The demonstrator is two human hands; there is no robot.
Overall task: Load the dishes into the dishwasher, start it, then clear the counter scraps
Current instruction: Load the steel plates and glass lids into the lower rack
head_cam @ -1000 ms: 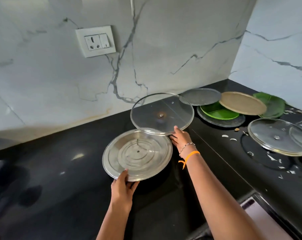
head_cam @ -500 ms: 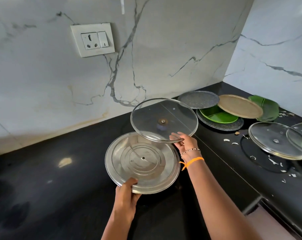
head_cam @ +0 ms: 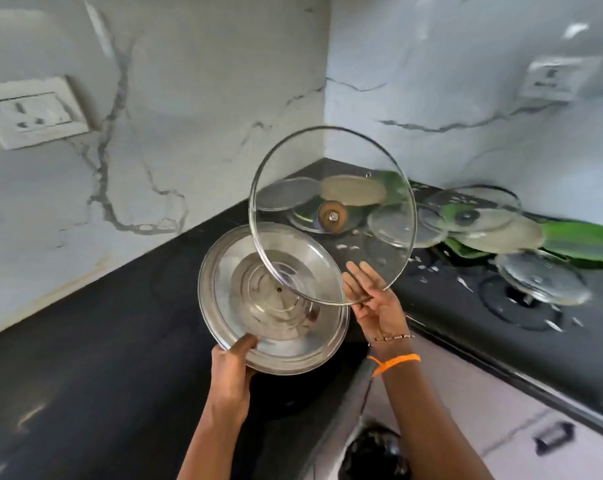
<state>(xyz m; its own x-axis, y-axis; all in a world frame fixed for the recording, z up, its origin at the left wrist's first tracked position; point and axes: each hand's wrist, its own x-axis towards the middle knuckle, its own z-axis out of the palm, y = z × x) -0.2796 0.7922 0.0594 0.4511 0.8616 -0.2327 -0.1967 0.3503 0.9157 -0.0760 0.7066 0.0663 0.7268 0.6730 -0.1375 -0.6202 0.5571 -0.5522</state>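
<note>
A round steel lid [head_cam: 244, 306] is lifted off the black counter [head_cam: 85, 341] and tilted toward me; my left hand [head_cam: 232, 362] grips its near rim, thumb on top. My right hand [head_cam: 372, 299] holds a clear glass lid [head_cam: 310, 161] by its lower rim, fingers behind the glass, raised nearly upright above and to the right of the steel lid. The glass lid's brown knob [head_cam: 332, 216] faces away.
Along the right counter lie more glass lids [head_cam: 542, 277], green plates [head_cam: 584, 239], a tan plate [head_cam: 353, 190], a stove burner [head_cam: 521, 303] and white scraps [head_cam: 421, 265]. Wall sockets [head_cam: 30, 112] sit on the marble backsplash. A drawer front with handle [head_cam: 549, 434] is at lower right.
Both lids rose off the counter. The glass lid tipped from nearly flat to nearly upright, and the steel lid tilted up toward me. The view swung right.
</note>
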